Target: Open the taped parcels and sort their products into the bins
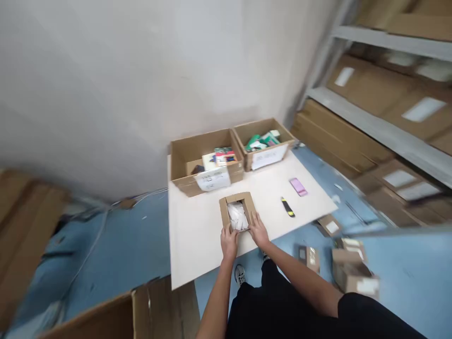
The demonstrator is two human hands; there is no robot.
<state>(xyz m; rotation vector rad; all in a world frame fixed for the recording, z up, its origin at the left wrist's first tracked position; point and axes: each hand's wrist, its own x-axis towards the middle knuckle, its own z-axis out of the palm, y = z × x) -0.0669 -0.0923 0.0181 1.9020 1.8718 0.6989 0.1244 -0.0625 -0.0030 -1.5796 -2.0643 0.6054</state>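
Note:
A small cardboard box point(225, 212) lies on the white table point(197, 235) with its top open and flaps folded outward. White packing, like crumpled plastic or paper, point(237, 216) fills the inside. My left hand point(229, 242) grips the near left corner of this box. At its near right side, my right hand point(259, 231) holds the edge with bent fingers. A black and yellow utility knife point(287, 207) rests to the right of the box, and beyond it is a purple phone point(298, 187).
Two larger open cartons stand along the table's back: the left carton point(183, 182) holds several small books or boxes, the right carton point(243, 129) green and white packages. Shelves point(374, 117) with cartons rise at right. Boxes point(353, 268) lie on the blue floor; another carton point(141, 310) is at lower left.

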